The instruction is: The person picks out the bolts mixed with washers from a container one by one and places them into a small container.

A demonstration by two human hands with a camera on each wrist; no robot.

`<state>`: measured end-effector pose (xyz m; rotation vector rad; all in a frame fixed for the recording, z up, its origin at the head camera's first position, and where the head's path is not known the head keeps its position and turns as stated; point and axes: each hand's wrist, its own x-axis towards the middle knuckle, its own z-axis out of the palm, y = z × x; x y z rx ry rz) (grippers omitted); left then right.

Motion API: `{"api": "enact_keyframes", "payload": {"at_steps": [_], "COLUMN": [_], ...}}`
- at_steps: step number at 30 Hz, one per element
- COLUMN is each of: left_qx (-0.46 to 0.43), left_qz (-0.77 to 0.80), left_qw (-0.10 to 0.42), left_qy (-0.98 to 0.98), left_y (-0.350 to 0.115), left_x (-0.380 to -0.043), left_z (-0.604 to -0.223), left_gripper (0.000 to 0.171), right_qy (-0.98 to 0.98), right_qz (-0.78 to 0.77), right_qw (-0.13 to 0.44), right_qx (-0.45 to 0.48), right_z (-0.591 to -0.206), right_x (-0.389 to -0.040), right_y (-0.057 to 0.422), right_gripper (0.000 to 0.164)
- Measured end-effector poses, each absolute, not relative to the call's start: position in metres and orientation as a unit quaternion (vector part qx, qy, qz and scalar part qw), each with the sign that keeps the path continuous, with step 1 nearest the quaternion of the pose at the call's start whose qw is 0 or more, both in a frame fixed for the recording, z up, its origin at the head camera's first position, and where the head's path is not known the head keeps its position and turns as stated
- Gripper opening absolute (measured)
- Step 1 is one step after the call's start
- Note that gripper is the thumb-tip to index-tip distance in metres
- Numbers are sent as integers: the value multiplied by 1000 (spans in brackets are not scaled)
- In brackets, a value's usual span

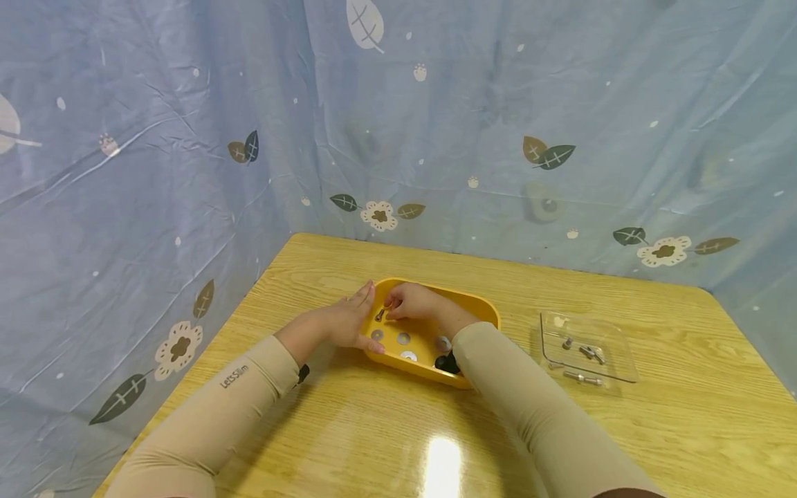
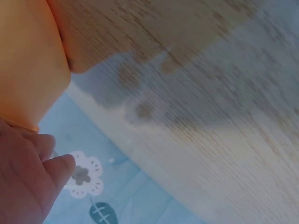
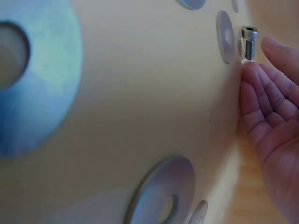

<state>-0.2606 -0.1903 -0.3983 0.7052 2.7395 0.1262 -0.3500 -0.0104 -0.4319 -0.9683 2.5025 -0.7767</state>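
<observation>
My left hand (image 1: 342, 321) grips the left end of a yellow plastic tray (image 1: 476, 304), its thumb over the near rim. In the left wrist view, bent fingers (image 2: 58, 170) show beside the tray's outer wall (image 2: 32, 56). My right hand (image 1: 417, 302) reaches inside the tray, at a small socket-head bolt (image 1: 379, 315). The right wrist view shows the bolt (image 3: 250, 42) just above the fingertips, with the thumb apart from it. Several flat washers lie on the tray floor, among them one washer (image 1: 403, 338) near the middle and a large one (image 3: 161, 196) close to the wrist camera.
Right of the tray stands a clear plastic box (image 1: 613, 346) with several bolts in or beside it, including a long bolt (image 1: 582, 378). The wooden table (image 1: 349, 436) meets a blue patterned curtain (image 1: 436, 138) at its back and left. A black device (image 1: 447, 363) sits by my right wrist.
</observation>
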Motion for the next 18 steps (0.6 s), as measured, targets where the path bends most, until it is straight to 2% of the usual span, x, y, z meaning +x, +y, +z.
{"api": "enact_keyframes", "payload": {"at_steps": [7, 18], "left_qx": [248, 243], "left_qz": [41, 49], "left_qw": [153, 158], "left_qy": [956, 956], "left_y": [-191, -189], "left_x": [-259, -259], "left_z": [-397, -397], "left_gripper": [119, 120], "right_qy": [889, 907], "right_qz": [-241, -223], "right_qw": [154, 107], "right_qx": [-357, -341], "right_z": [-434, -441], "right_x": [-349, -345], "right_y": [-20, -27], "right_gripper": [29, 24]}}
